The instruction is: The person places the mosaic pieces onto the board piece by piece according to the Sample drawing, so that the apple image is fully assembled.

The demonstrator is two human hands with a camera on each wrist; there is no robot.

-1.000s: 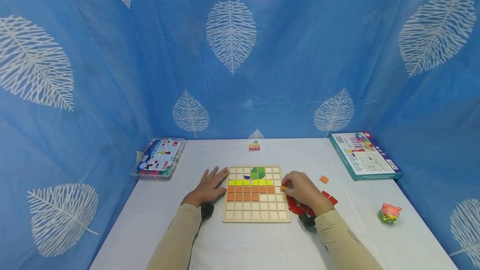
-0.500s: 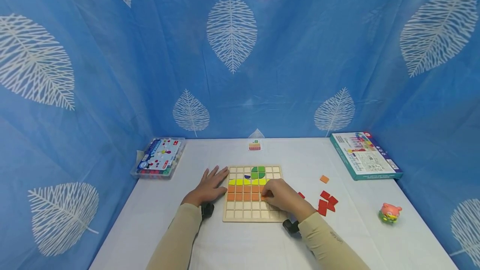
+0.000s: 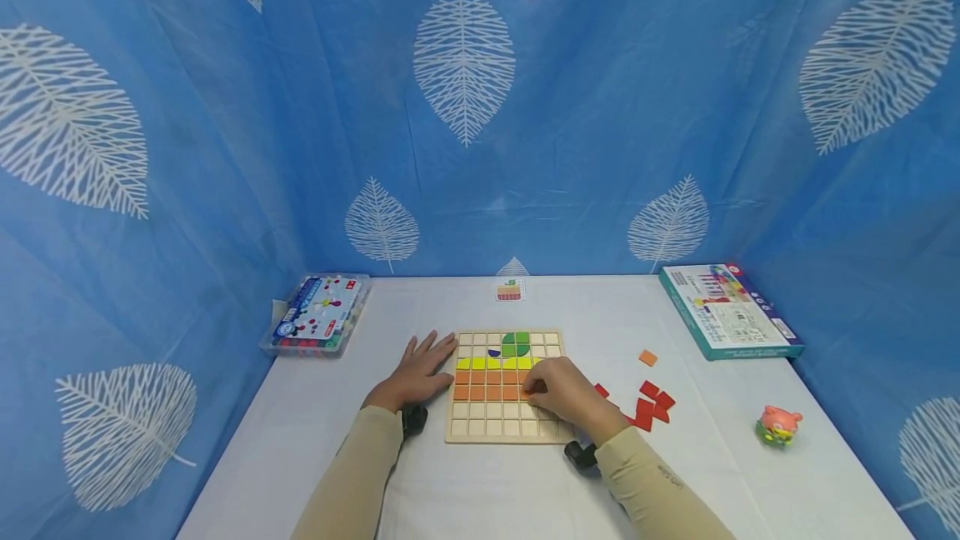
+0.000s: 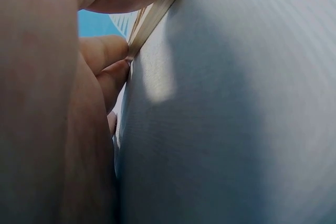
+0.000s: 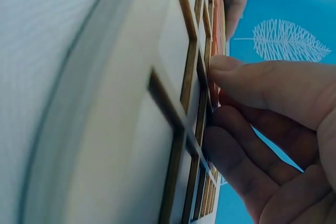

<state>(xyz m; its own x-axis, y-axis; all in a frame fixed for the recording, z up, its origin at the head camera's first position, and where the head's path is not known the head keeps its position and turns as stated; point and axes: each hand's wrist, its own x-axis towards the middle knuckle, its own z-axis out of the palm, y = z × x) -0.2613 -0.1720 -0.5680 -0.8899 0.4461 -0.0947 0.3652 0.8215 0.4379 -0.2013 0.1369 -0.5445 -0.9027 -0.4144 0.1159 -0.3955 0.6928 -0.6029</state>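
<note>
A wooden grid board (image 3: 471,428) lies in the middle of the table. Green pieces (image 3: 516,345), a small purple piece (image 3: 494,353), a yellow row (image 3: 478,364) and orange square tiles (image 3: 478,393) sit in its cells. My left hand (image 3: 415,375) rests with fingers spread at the board's left edge; in the left wrist view its thumb and fingertips meet the wooden rim (image 4: 152,22). My right hand (image 3: 561,387) is over the board's right part, pinching an orange square tile (image 5: 213,88) at the end of the second orange row. It hides several cells behind it.
Red tiles (image 3: 645,413) lie scattered right of the board, with one loose orange tile (image 3: 648,357) beyond them. A picture card (image 3: 510,290) is at the back. A clear plastic case (image 3: 318,315), a teal box (image 3: 731,311) and a pink figurine (image 3: 780,425) stand around.
My right hand has moved left from the board's right edge, carrying the orange tile to the second orange row, and has stayed there for the last half second. The left hand has not moved.
</note>
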